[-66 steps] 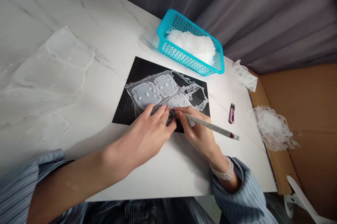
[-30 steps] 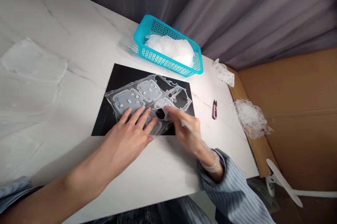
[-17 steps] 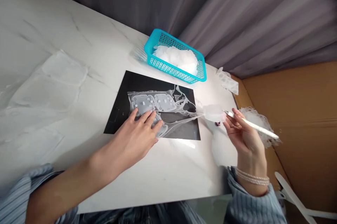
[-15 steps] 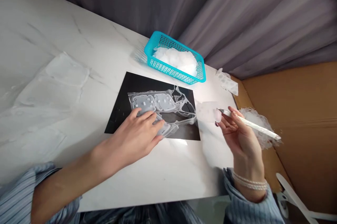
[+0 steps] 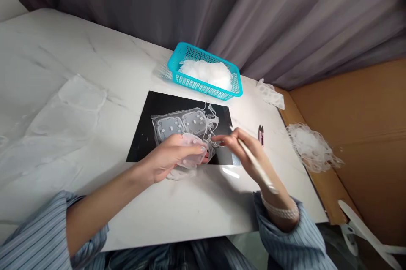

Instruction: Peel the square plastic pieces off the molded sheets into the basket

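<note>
Between thumb and fingers, my left hand [image 5: 168, 156] grips a translucent rounded plastic piece [image 5: 192, 151] over the front of a black mat [image 5: 139, 143]. Under and behind it on the mat lies a clear moulded plastic sheet [image 5: 194, 122] with rounded panels and thin, torn-looking strands at its right side. My right hand [image 5: 242, 151] is closed around a slim white-handled tool [image 5: 256, 166], whose tip points up and left. Its index finger reaches towards the strands; whether it touches them is unclear.
A turquoise basket [image 5: 206, 88] holding white translucent pieces stands behind the mat. Small pink-and-black snips [image 5: 260, 136] lie to the right. Plastic scraps [image 5: 309, 147] are heaped by a cardboard box [image 5: 355, 122]. Clear sheets [image 5: 63, 113] lie left; a white perforated piece [image 5: 270, 94] lies back right.
The rounded piece has passed from my right hand to my left, which has lifted off the sheet. My right hand has moved left with the tool, and the snips now show.
</note>
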Tool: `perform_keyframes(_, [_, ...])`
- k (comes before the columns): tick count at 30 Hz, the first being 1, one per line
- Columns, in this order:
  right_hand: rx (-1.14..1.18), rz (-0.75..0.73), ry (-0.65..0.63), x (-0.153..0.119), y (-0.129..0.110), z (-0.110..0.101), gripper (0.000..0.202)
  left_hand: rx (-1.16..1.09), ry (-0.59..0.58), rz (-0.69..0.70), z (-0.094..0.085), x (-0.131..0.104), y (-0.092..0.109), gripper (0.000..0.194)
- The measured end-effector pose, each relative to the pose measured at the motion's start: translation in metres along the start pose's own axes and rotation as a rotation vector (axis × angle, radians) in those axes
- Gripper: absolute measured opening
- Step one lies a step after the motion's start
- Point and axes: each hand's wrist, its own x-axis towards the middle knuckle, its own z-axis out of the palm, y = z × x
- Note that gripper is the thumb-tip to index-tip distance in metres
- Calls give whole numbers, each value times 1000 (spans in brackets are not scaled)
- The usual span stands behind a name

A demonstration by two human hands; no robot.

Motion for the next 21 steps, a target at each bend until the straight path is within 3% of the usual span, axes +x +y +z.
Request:
perform_keyframes(3, [164, 17, -152, 9, 6, 13, 38, 78, 34, 47, 0, 2, -1, 20])
perform_keyframes(7, [251, 26, -174, 12, 4, 22, 42, 195, 78, 99, 1, 3, 0, 17])
perform_keyframes(14, [117, -12, -121, 11, -2, 17, 41, 356, 57, 137, 3, -2, 7, 17])
perform_keyframes(21, [-190, -213, -72, 4, 4, 24, 32, 377, -58, 113, 6, -5, 10, 20])
